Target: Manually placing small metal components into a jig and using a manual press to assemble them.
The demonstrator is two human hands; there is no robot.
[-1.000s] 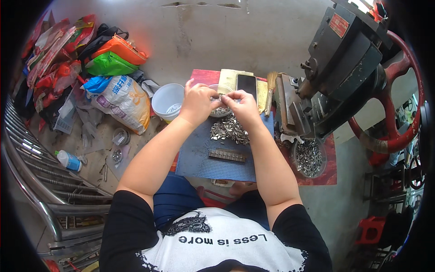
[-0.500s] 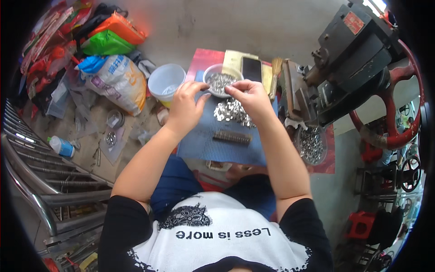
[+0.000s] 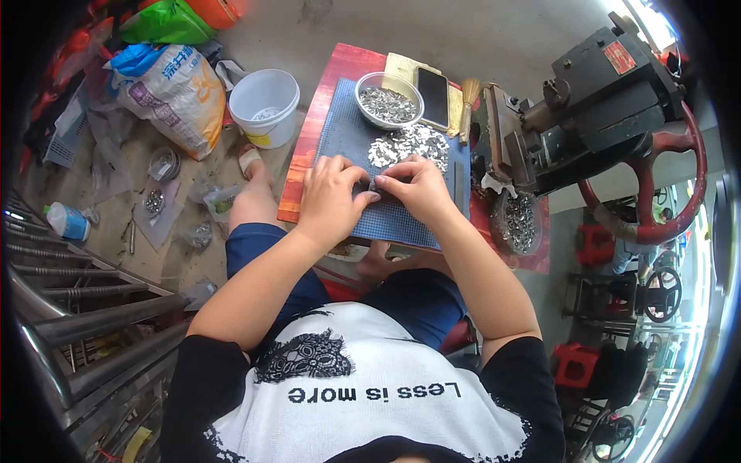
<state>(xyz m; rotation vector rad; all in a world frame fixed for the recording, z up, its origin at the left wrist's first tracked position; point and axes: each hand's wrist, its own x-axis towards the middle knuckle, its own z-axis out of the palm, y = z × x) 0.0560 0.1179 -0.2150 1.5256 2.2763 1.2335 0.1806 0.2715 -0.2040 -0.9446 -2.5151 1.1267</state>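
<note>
My left hand (image 3: 333,194) and my right hand (image 3: 418,187) meet low over the blue ribbed mat (image 3: 340,127), fingertips almost touching. A small metal piece (image 3: 374,186) shows at the right hand's pinched thumb and forefinger. The left hand's fingers are curled, with its thumb close to that piece; what they grip is hidden. Just beyond my hands lies a loose pile of small shiny metal pieces (image 3: 409,147). Behind the pile stands a clear round bowl (image 3: 386,124) filled with similar pieces. A dark narrow bar (image 3: 459,185) lies along the mat's right side.
A phone (image 3: 432,96) and a brush (image 3: 468,108) lie at the board's far right. A black machine (image 3: 602,85) with a red handwheel (image 3: 698,166) stands right, above a tub of metal pieces (image 3: 517,224). Left are a white bucket (image 3: 266,96) and a printed sack (image 3: 170,100).
Both hands have come back from the bowl's rim to the near part of the mat. The view has shifted, and the dark block seen near the mat's front edge no longer shows there.
</note>
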